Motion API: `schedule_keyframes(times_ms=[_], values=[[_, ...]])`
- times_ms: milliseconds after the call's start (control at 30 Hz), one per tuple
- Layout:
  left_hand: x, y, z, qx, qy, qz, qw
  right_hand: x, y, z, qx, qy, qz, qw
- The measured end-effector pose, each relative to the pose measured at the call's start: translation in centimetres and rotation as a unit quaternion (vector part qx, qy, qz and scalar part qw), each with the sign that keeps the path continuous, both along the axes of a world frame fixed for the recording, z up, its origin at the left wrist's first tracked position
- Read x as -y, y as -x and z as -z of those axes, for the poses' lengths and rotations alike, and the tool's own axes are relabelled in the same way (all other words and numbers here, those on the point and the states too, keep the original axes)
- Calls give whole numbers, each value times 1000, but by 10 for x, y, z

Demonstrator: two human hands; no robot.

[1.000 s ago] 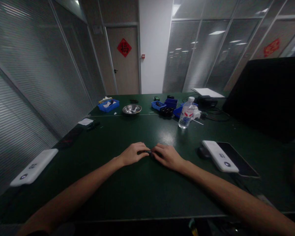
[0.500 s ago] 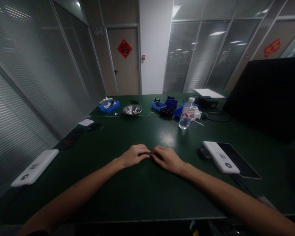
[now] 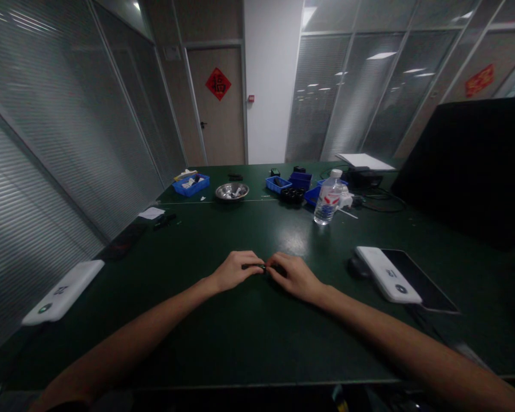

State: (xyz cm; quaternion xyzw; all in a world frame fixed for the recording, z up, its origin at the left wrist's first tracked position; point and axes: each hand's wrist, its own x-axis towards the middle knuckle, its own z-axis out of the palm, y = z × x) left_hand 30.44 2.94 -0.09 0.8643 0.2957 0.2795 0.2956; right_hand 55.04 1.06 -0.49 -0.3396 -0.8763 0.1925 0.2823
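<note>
My left hand and my right hand meet fingertip to fingertip over the middle of the green table. Between them is a small dark object, mostly covered by fingers and too small to name. The left thumb and fingers pinch it from the left side. On the other side, my right thumb and forefinger are closed at its end, where a tiny dark bit shows. Both wrists stay low, close to the table top.
A water bottle stands beyond my right hand. White power banks flank both arms, the right one on a black tablet. Farther back are a metal bowl, blue trays and cables. A dark monitor rises at right.
The whole view has shifted very slightly. Both hands keep the same pinch on the small dark object, with barely any finger movement.
</note>
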Motion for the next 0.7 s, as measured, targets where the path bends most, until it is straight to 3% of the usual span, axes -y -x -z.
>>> schedule_keyframes(times_ms=[300, 700], values=[[5, -8, 3, 39, 36, -44, 998, 5, 5, -5, -70, 28, 19, 997], [7, -9, 1, 1, 14, -52, 999, 3, 2, -3, -27, 16, 18, 999]])
